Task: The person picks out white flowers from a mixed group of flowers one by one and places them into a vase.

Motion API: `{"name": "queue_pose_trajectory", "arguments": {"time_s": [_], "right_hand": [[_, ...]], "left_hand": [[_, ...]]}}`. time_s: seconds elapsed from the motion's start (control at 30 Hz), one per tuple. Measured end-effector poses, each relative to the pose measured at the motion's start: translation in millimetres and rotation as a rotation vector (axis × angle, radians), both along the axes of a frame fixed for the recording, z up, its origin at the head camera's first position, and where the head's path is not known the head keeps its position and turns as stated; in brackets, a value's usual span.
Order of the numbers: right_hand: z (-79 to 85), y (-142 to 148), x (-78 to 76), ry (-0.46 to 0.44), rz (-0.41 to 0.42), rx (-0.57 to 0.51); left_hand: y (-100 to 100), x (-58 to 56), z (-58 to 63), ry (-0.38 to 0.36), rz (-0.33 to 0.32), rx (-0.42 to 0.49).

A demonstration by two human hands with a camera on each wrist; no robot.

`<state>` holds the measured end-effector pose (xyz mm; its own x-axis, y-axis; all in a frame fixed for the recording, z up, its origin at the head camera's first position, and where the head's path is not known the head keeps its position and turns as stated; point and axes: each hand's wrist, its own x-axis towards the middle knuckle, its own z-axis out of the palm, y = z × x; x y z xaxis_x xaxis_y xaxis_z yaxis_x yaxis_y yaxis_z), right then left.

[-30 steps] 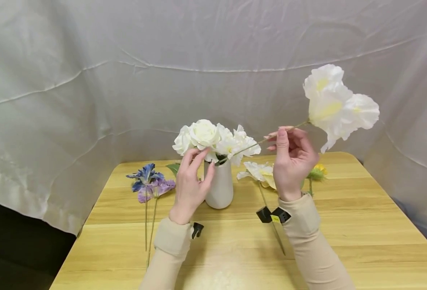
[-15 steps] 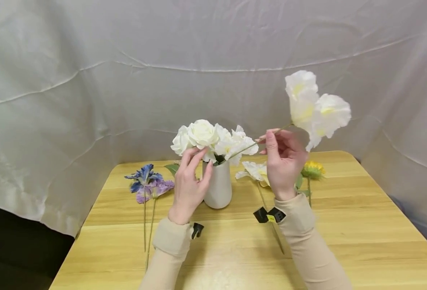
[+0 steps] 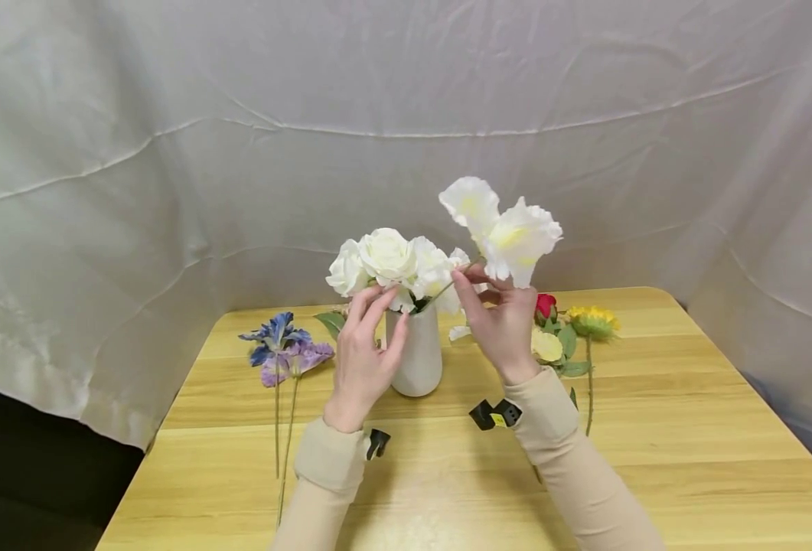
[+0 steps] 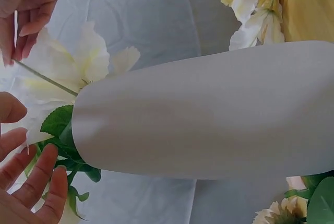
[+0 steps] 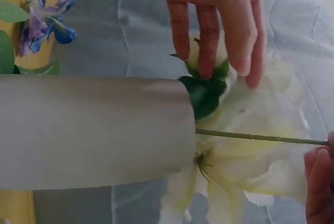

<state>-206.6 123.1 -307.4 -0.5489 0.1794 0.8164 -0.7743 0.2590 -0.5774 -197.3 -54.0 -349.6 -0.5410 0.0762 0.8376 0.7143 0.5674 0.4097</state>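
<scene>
My right hand (image 3: 505, 325) pinches the thin green stem of a white iris (image 3: 519, 237) with yellow throats, its blooms leaning up and right. The stem's lower end runs into the mouth of the white vase (image 3: 415, 360); in the right wrist view this stem (image 5: 261, 138) slants out past the rim. White roses (image 3: 386, 254) and other white blooms fill the vase. My left hand (image 3: 364, 356) has its fingers loosely spread at the underside of the roses. Green leaves (image 4: 57, 122) show beside those fingertips in the left wrist view.
Blue (image 3: 276, 335) and purple (image 3: 298, 360) irises lie at the table's left. At the right lie a sunflower (image 3: 593, 323), a red rose (image 3: 546, 306) and a pale yellow bloom (image 3: 547, 345). Grey cloth (image 3: 378, 92) hangs behind the wooden table (image 3: 433, 490).
My right hand has moved left and slightly down, bringing the white iris closer over the vase as its stem slides in. My left hand stays nearly still. The red rose has come into view.
</scene>
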Motion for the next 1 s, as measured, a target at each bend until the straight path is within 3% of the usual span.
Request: {"name": "queue_pose_trajectory", "arguments": {"time_s": [0.27,0.47,0.63,0.9,1.0], "right_hand": [[11.8,-15,17.0,-0.015,0.016,0.085],[3.3,-20,16.1,-0.008,0.002,0.168],[-4.4,-22,18.4,-0.083,0.000,0.227],[-34.5,-24,-8.6,-0.137,0.071,0.135],[-37.2,-25,-10.8,-0.159,0.033,0.176]], "left_hand": [[1,1.7,-4.0,0.004,0.000,0.022],[1,3.1,-9.3,-0.030,-0.005,0.051],[2,5.2,-13.7,-0.044,-0.015,0.069],[2,7.1,-18.2,-0.057,-0.029,0.093],[3,8.2,-19.5,-0.073,-0.036,0.098]]}}
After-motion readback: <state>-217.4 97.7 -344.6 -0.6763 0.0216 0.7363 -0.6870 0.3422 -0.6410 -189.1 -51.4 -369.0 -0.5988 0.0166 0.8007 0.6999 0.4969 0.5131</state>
